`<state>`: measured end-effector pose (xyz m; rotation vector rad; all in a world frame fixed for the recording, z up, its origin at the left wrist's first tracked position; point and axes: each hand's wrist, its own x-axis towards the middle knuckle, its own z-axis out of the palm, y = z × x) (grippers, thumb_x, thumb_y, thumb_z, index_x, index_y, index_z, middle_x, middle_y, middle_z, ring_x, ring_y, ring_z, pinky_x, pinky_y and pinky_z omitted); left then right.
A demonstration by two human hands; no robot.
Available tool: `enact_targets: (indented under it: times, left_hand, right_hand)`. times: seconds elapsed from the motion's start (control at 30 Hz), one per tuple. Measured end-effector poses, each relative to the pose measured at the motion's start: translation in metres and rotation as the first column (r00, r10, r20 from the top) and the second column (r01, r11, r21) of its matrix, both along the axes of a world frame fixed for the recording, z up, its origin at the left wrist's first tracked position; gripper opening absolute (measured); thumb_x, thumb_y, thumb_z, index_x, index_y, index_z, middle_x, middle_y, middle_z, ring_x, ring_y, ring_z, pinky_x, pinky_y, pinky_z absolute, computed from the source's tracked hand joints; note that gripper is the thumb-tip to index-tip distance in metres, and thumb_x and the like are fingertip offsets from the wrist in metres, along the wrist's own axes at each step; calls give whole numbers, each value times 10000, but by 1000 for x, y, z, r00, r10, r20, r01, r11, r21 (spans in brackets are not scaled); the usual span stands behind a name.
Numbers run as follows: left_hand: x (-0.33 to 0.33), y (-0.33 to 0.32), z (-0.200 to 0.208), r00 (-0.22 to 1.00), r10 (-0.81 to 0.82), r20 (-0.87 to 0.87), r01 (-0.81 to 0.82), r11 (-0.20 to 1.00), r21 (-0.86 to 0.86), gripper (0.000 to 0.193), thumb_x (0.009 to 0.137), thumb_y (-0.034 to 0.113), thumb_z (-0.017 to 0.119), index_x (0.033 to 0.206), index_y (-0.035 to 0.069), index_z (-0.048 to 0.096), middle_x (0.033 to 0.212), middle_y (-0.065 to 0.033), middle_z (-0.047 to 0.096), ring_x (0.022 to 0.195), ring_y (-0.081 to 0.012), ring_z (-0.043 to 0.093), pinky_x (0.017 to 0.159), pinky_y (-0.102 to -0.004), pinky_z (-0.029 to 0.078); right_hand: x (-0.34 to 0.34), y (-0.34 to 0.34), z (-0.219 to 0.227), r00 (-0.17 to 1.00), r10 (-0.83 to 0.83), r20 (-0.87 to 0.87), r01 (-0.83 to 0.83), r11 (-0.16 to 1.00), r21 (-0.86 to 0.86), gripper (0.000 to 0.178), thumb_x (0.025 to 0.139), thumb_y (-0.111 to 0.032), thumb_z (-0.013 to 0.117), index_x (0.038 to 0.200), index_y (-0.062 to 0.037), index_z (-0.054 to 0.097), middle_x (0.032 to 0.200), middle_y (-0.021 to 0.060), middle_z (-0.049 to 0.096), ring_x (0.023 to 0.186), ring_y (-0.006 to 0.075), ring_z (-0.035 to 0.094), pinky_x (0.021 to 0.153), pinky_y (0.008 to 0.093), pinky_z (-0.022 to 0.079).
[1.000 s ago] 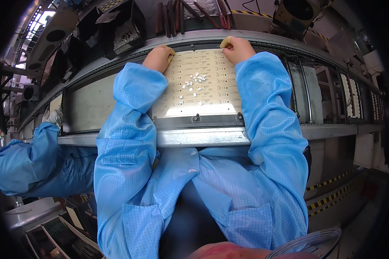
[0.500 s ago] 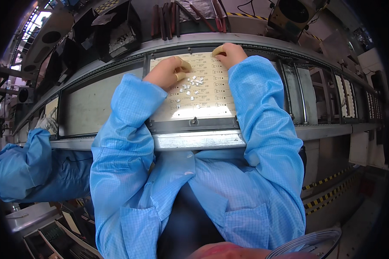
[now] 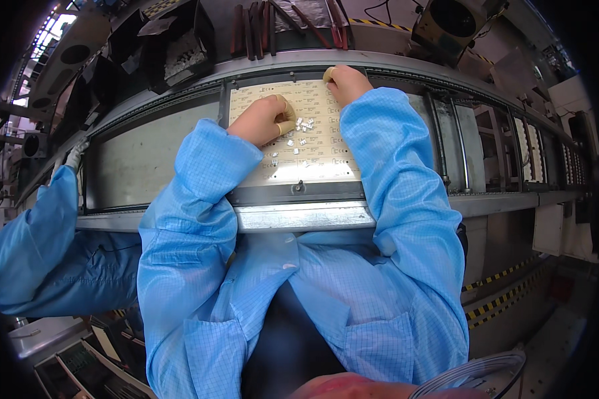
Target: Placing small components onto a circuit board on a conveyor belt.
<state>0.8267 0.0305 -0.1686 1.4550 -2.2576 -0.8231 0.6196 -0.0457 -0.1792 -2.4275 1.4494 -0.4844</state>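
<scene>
A cream-coloured circuit board panel (image 3: 319, 174) lies in a dark frame in front of me, with rows of fine print on it. Small white parts, apparently plastic connectors (image 3: 304, 124), are scattered loose over its middle. My left hand (image 3: 265, 120) is at the left edge of this pile, finger and thumb curled together in pale yellow finger cots. Over the panel's far right corner, my right hand (image 3: 347, 84) has its fingers pinched close to the surface. Anything between the fingertips of either hand is hidden or too small to make out.
The frame rides on a conveyor with metal rails (image 3: 306, 217). Beyond it stand a black bin (image 3: 183, 56) of white parts and several dark red strips (image 3: 254, 32). A co-worker's gloved hand (image 3: 77, 154) rests by the line at left. White-edged boards (image 3: 531, 149) are at right.
My left hand has come nearer and right, onto the edge of the loose parts. My right hand has shifted slightly left. The co-worker's arm has reached farther away along the line.
</scene>
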Motion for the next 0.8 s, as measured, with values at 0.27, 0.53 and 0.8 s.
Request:
enact_targets:
  times: [0.27,0.53,0.8]
  left_hand:
    - [22,-9,10,839,375,-394,-323,926,195,150,828,46,601,965,-11,578,682,-28,573,591,-85,532,521,-227,443]
    - [41,-25,15,796,497,-347,-329,835,441,189,872,43,549,1032,-51,584,794,-81,615,662,-113,577,658,-235,488]
    - [35,-27,11,963,223,151,-194,963,-186,176,812,33,591,978,16,647,913,-123,625,834,-230,604,765,-295,483]
  right_hand:
    - [-2,-7,-7,996,73,-54,-74,997,-18,142,830,-91,566,938,-29,634,970,121,584,948,286,571,845,356,454]
    - [7,21,9,985,172,7,-171,982,-79,201,828,-75,562,1011,-62,644,982,113,568,941,279,569,840,350,461]
    - [17,34,6,877,480,2,-473,864,174,179,815,-76,581,982,-53,641,958,126,558,921,288,563,825,343,462]
